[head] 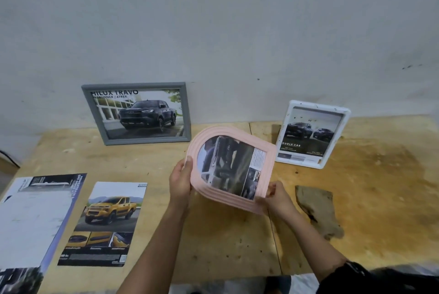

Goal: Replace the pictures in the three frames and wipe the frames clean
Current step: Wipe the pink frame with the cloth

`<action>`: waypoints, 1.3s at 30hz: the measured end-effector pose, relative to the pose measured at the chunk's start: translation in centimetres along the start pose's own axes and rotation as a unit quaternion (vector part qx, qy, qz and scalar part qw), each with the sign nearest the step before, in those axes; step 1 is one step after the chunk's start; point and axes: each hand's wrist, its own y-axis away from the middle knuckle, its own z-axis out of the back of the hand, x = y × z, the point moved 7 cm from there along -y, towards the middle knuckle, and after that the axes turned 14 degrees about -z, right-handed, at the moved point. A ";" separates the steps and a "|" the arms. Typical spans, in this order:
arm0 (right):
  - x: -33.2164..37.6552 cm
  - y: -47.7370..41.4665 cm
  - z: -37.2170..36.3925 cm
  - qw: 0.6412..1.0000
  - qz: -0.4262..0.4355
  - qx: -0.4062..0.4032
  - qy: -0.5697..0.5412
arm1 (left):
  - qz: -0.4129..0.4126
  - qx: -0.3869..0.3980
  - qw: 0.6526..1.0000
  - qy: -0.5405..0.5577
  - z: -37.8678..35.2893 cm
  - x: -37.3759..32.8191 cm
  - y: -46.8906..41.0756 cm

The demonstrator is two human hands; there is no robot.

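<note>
A pink arched frame [266, 170] with a dark car picture in it is held above the wooden table [225, 241], lying on its side. My left hand [181, 181] grips its left edge, thumb on the front. My right hand [276, 196] pinches its lower right corner. A grey frame [92, 113] showing a dark pickup leans on the wall at the back left. At the back right a white frame [342, 127], spotted with dirt, stands with a picture of two dark trucks.
Loose printed sheets lie at the left: a yellow pickup page [107, 222] and a larger pale page [35, 217] that reaches the table's edge. A brown cloth [318, 210] lies to the right of my hands. The wall [213, 32] closes the back.
</note>
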 end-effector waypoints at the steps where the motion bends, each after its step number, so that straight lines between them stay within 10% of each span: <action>1: 1.6 0.3 0.6 1.000 0.026 0.008 -0.014 | -0.012 0.005 1.000 0.007 -0.8 -1.3 -0.9; 7: 10.4 1.5 6.4 0.976 0.151 -0.084 -0.134 | -0.069 0.039 0.996 -0.041 -3.6 -7.9 -6.6; 13: 15.3 -1.1 6.4 0.968 0.211 -0.045 0.128 | -0.096 0.103 0.986 -0.090 -6.0 -12.4 -11.0; 39: 17.3 -13.2 0.9 0.980 0.131 -0.066 0.132 | -0.221 0.056 0.952 -0.204 -13.2 -8.3 -23.0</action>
